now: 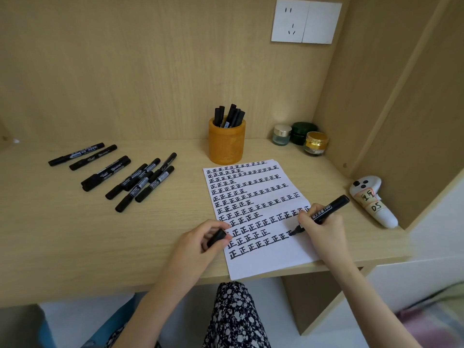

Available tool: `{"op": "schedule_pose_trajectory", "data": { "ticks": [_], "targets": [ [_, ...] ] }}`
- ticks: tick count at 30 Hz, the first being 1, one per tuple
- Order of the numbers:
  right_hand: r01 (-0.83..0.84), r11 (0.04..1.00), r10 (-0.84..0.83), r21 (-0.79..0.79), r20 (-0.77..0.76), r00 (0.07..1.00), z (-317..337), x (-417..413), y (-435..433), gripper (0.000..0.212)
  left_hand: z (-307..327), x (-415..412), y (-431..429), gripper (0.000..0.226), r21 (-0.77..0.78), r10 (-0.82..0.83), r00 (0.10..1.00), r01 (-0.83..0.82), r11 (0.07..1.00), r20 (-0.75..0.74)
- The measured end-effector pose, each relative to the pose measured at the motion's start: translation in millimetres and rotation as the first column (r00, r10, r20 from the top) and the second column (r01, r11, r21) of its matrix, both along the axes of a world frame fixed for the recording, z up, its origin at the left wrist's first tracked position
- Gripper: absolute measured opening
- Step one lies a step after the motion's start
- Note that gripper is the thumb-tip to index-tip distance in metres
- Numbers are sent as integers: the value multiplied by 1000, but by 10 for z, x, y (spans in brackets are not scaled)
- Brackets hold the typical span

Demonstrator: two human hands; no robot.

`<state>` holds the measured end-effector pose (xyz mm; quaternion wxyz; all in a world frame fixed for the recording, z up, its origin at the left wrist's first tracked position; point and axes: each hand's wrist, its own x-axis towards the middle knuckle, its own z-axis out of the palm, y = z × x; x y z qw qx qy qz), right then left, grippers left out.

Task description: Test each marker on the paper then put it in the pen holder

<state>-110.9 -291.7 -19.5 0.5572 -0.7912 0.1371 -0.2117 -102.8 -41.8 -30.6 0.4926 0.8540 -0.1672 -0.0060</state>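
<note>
One marker [329, 207], pinched in my right hand [324, 229], slants tip down-left onto the paper [263, 264]. My left hand [194, 246] grips its cap [216, 237], just left of the tip.

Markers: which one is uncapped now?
The marker gripped by the right hand, its tip on the paper; the left hand holds its cap. The others lie capped on the desk or stand in the pen holder.

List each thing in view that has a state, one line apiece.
White sheet of paper: flat, nearly filled with black marks.
Black marker: uncapped, tip on the paper, gripped by right hand.
Black marker cap: off, held in left hand.
Orange cylindrical pen holder: upright, holding several markers.
Loose black markers on the desk: capped, lying flat.
Three small jars: lids on.
White wall socket: nothing plugged in.
</note>
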Motion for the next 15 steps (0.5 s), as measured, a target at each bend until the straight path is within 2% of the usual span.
{"op": "schedule_pose_trajectory", "data": {
  "ticks": [15],
  "targets": [
    [-36, 999, 36, 12, 30, 999, 10, -13, 4, 28, -13, 12, 2, 22, 11, -11, 1000, 11, 1000, 11]
  ]
}}
